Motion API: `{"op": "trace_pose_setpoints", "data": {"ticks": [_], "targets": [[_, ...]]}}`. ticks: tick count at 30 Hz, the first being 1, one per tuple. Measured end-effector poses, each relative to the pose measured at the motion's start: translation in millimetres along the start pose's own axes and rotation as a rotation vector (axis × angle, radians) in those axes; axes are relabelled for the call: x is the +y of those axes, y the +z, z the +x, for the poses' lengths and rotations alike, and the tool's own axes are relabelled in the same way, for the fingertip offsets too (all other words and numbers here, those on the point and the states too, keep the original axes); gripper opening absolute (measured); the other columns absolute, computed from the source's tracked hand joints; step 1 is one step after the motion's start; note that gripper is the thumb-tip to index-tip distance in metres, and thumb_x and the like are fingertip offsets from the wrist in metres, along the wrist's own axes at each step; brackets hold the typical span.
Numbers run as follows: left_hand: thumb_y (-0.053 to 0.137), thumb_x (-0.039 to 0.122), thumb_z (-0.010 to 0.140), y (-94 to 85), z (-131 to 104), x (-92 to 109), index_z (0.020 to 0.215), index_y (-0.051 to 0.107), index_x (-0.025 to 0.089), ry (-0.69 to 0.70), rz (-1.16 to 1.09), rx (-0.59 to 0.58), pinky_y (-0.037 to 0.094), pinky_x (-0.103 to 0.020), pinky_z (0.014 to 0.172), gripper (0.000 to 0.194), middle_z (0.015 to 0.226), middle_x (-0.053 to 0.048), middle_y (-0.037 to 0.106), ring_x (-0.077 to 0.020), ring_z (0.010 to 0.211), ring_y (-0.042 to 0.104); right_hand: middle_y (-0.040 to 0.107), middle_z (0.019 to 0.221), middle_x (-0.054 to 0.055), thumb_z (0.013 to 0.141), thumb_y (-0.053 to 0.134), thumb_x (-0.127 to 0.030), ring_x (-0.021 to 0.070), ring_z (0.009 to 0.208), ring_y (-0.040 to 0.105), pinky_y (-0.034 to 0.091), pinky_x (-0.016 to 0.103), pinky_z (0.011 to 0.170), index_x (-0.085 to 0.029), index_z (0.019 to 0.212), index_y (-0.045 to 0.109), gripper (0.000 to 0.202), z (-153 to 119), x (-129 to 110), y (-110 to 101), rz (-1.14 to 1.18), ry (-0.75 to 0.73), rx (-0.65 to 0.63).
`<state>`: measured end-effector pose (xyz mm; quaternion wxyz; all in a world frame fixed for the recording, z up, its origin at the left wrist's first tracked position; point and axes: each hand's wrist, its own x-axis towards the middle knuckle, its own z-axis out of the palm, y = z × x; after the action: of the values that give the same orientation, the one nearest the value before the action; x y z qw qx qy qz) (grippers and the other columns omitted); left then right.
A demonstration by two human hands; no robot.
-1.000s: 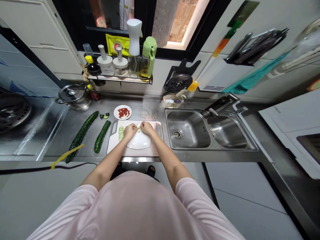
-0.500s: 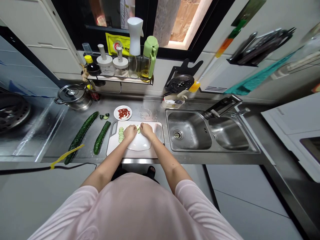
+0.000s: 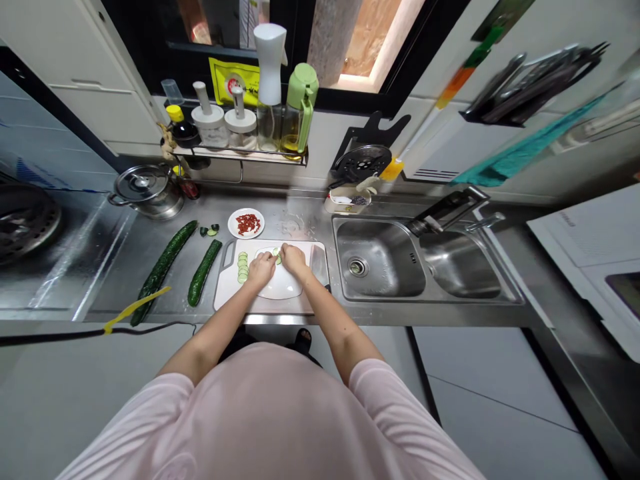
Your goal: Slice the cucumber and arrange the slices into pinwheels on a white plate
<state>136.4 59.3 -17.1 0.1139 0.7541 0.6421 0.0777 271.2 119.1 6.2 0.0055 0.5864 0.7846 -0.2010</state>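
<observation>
Head view: I'm watching the left hand [image 3: 262, 269] and right hand [image 3: 294, 257] curling over the white plate [image 3: 277, 290], their grip hidden from me, a few cucumber slices [image 3: 275, 252] lying toward its twelve o'clock, and a longer row of slices [image 3: 243, 267] remaining on the cutting board [image 3: 228, 294] at nine.

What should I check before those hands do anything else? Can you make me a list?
1. Cutting board flat on the counter: ok.
2. White plate resting on the board: ok.
3. Left hand and right hand over the plate: ok, close together at its far part.
4. Cucumber slices at the fingertips held firmly: cannot tell, fingers hide the grip.
5. Row of slices on the board: ok, left of the plate.
6. Knife well away from the right arm: not ok, I think; it lies close beside the wrist.
</observation>
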Motion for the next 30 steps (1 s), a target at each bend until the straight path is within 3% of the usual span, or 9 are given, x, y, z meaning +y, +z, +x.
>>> {"op": "trace_pose_setpoints", "data": {"ticks": [12,30], "targets": [[0.041,0.021,0.091,-7.1,1,6,0.120,0.062,0.021,0.029,0.076,-0.058,0.040,-0.036,0.084,0.035,0.110,-0.013,0.059,-0.0258,0.106,0.048,0.059,0.113,0.014,0.096,0.042,-0.026,0.0237,0.105,0.053,0.042,0.030,0.081,-0.016,0.113,0.055,0.024,-3,-2,8,-0.040,0.008,0.058],[0.038,0.022,0.092,-3.9,-3,8,0.122,0.059,0.020,0.021,0.074,-0.032,0.035,-0.040,0.085,0.036,0.112,-0.014,0.058,-0.0276,0.107,0.046,0.057,0.113,0.012,0.093,0.050,-0.032,0.0225,0.105,0.051,0.042,0.029,0.081,-0.018,0.111,0.055,0.023,0,-3,12,0.005,0.075,0.071]]}}
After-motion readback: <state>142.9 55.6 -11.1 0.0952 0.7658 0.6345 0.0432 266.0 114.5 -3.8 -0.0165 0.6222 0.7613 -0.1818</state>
